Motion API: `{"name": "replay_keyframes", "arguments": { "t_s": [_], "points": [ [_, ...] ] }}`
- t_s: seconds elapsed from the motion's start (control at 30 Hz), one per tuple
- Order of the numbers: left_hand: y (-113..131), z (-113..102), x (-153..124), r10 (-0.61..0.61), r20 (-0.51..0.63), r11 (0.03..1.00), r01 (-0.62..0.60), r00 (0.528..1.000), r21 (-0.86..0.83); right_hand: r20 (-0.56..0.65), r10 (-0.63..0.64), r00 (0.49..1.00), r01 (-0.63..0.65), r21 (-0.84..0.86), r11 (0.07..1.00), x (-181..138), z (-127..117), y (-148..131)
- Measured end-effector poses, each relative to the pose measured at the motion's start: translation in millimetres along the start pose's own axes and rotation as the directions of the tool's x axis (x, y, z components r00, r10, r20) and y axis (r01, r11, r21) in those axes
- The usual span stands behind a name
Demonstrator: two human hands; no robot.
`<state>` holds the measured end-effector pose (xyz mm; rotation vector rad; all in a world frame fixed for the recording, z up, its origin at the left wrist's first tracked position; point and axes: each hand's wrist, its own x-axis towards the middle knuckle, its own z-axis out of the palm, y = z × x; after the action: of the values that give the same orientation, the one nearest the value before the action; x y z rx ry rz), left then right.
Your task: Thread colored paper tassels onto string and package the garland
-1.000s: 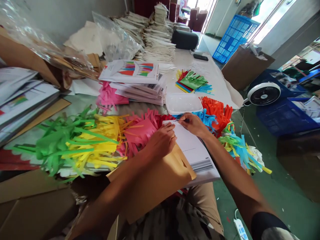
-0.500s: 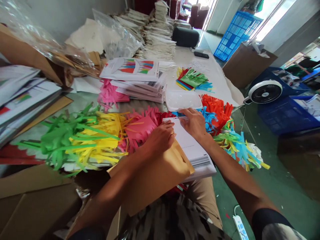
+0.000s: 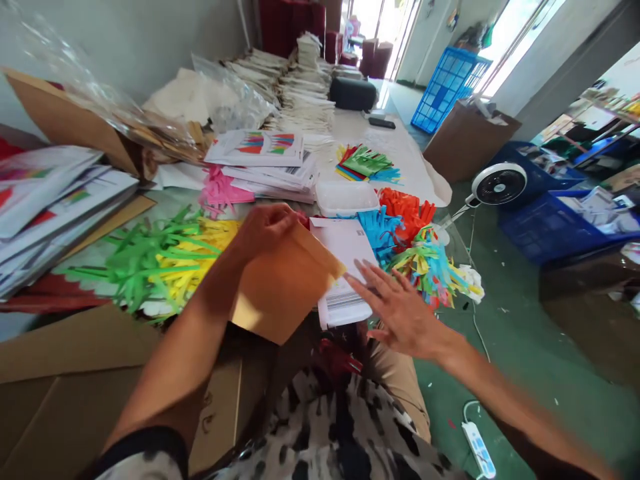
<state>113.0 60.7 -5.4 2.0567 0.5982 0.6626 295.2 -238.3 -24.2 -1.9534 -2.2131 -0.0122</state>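
Observation:
My left hand (image 3: 265,228) is closed on the top edge of a brown paper envelope (image 3: 283,283) and holds it up over the table's near edge. Beside it lies a white sheet with a barcode (image 3: 345,263). My right hand (image 3: 400,313) hovers open, fingers spread, just right of that sheet's near end. Fringed paper lies around: green (image 3: 135,260) and yellow (image 3: 193,260) strips to the left, blue (image 3: 380,227), orange (image 3: 407,207) and mixed colours (image 3: 430,267) to the right.
A clear plastic tub (image 3: 345,197) stands behind the sheet. Printed packs (image 3: 260,150) are stacked mid-table, more at the left (image 3: 55,200). Cardboard (image 3: 75,373) lies near left. On the floor to the right are a white fan (image 3: 500,183), blue crates (image 3: 555,220) and a power strip (image 3: 477,450).
My left hand lifted the brown envelope off the white sheet. My right hand left the sheet's far edge, drew back toward me and opened. The view swung.

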Motion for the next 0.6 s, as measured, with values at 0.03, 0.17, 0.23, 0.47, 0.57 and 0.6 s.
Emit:
{"name": "replay_keyframes", "arguments": {
  "t_s": [0.03,0.17,0.23,0.47,0.57,0.6],
  "points": [
    [6.0,-14.5,0.7,-0.023,-0.050,0.996,0.027,0.998,0.083,-0.018,0.030,0.999,-0.031,-0.065,0.997,-8.0,16.8,-4.7],
    [20.3,-64.3,14.5,0.049,-0.215,0.944,0.025,0.975,0.329,-0.127,0.113,0.985,-0.134,-0.173,0.976,-18.4,64.4,-4.6],
    [18.0,-76.4,22.8,0.131,-0.249,0.898,-0.009,0.960,0.440,-0.200,0.119,0.973,-0.139,-0.085,0.987,-19.9,65.6,-1.5],
    [-21.6,-49.5,35.3,0.144,-0.039,0.942,-0.125,0.989,0.311,-0.595,0.482,0.643,-0.292,0.391,0.873,-41.9,34.4,-5.4],
    [-26.1,-36.7,34.6,0.172,-0.084,0.960,-0.148,0.982,0.238,-0.638,0.538,0.550,-0.345,0.414,0.843,-49.4,30.6,-8.9],
    [-23.8,-35.8,32.8,0.185,-0.105,0.962,-0.158,0.977,0.224,-0.641,0.508,0.576,-0.335,0.382,0.861,-49.3,31.0,-9.0]
  ]
}}
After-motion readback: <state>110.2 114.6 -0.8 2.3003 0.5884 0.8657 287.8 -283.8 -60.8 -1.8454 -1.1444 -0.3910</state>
